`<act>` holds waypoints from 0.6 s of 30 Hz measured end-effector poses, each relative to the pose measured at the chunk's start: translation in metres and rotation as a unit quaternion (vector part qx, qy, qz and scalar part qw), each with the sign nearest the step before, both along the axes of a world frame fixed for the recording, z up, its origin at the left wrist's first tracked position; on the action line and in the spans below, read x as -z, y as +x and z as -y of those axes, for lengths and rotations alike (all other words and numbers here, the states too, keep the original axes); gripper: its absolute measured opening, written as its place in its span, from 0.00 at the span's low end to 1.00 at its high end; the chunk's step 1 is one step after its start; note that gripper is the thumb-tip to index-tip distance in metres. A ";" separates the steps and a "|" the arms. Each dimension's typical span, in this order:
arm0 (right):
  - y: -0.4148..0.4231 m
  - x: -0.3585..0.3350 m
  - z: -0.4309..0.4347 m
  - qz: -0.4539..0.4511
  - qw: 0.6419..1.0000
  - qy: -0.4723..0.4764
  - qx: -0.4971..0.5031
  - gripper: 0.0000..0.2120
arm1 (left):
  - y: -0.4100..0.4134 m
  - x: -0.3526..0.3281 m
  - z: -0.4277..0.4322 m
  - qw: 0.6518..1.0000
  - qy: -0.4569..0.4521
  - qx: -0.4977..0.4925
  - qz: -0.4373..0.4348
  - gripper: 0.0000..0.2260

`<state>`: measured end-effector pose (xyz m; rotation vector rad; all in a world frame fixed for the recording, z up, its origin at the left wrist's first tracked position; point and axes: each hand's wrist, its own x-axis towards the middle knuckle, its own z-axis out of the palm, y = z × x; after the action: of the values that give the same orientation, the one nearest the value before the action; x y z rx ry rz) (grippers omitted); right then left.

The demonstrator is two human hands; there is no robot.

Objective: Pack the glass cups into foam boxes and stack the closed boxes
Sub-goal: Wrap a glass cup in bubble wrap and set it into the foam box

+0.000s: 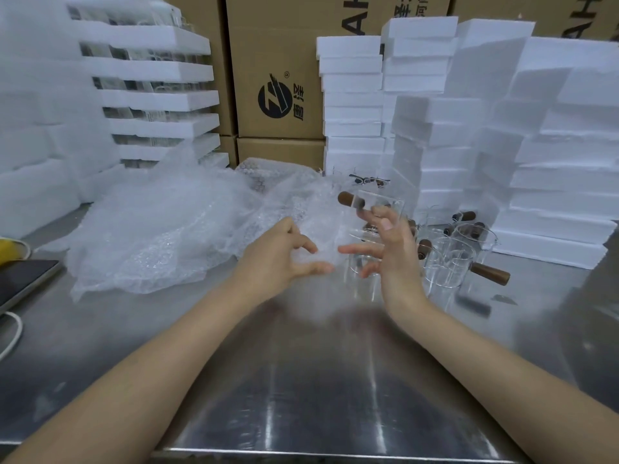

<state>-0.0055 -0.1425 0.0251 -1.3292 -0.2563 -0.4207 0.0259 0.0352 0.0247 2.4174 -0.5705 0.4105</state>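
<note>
Both hands are raised over the steel counter [301, 380], palms facing each other. The right hand [392, 252] holds a glass cup [378, 204] at its upper fingertips; the cup is tilted, blurred, and its wooden handle [348, 198] points away from the palm, toward the left. The lower fingers are spread wide. The left hand [281, 259] is half curled with its fingers apart, and thin bubble wrap [174, 229] lies at its fingertips; whether it pinches the film cannot be told. More glass cups [452, 259] stand just to the right of the right hand. Closed foam boxes [552, 195] are stacked beyond them. Cardboard cartons [278, 78] stand far behind both hands.
</note>
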 end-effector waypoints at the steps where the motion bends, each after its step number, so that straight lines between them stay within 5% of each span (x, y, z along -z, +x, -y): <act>1: 0.000 0.001 0.000 0.000 1.000 -0.011 0.005 0.17 | -0.002 -0.001 0.001 1.000 0.000 -0.006 0.018 0.29; 3: -0.001 0.002 -0.001 -0.004 1.000 -0.014 0.002 0.16 | -0.003 -0.001 0.000 0.997 0.014 -0.042 0.066 0.28; 6: 0.000 0.004 0.000 -0.017 1.000 0.005 -0.003 0.16 | 0.003 0.000 -0.006 0.992 0.065 -0.067 0.083 0.08; 9: 0.005 0.007 0.001 -0.019 0.999 0.028 -0.008 0.10 | 0.007 -0.005 -0.012 0.995 0.021 -0.071 0.064 0.09; 13: 0.009 0.005 0.001 -0.036 0.999 0.035 0.007 0.18 | -0.004 -0.029 -0.020 0.957 -0.081 -0.101 0.259 0.09; 18: 0.008 0.009 0.001 -0.001 1.000 -0.008 0.011 0.08 | -0.006 -0.052 -0.046 0.878 -0.081 -0.143 0.449 0.15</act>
<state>0.0024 -0.1434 0.0162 -1.3500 -0.2442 -0.4366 0.0197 0.0815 0.0766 2.0393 -0.5073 1.6764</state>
